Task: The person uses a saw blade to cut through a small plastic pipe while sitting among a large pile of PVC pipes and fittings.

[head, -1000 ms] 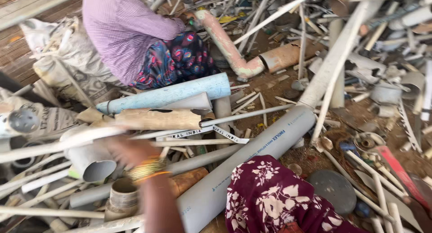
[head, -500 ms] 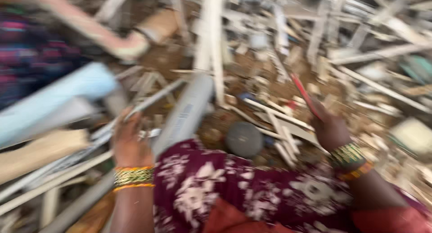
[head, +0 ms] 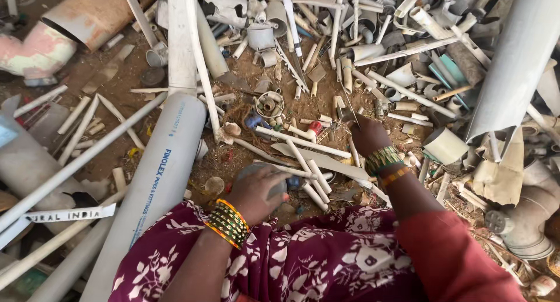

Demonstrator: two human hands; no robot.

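Grey disc lies on the dirt floor beside a long grey pipe, left hand closed over it. Right hand pinches a thin rod among white pipe scraps.

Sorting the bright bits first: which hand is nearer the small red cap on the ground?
Right. The right hand is just right of the red cap; the left hand rests lower down on a grey disc.

Seen from above: a left hand covers a grey round lid at centre; right hand grips a thin rod amid scattered white pipe offcuts on dirt.
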